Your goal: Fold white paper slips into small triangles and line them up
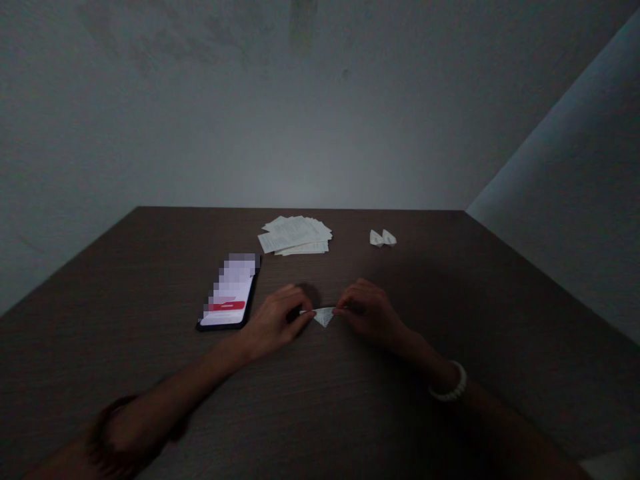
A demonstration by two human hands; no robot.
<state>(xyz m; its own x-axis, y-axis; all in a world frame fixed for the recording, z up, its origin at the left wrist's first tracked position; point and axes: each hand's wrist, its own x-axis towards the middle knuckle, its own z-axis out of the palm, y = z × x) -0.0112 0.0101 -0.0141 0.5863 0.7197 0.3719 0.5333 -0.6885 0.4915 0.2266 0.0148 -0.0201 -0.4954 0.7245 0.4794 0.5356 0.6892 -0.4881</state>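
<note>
A small folded paper triangle [325, 317] with its point toward me sits between my two hands, just above or on the table. My left hand [281, 313] pinches its left corner between thumb and fingers. At the right corner, my right hand [373, 310] is closed in a similar pinch. The fingertips hide both ends of the paper. Beyond them lies a fanned pile of printed paper slips [297, 235]. To the pile's right stands a small folded paper piece [383, 239] with two pointed peaks.
A lit smartphone [230, 293] lies left of my left hand, its screen partly blurred out. The brown wooden table [320, 413] reaches back to a grey wall [320, 133]. Another wall slants down along the right side.
</note>
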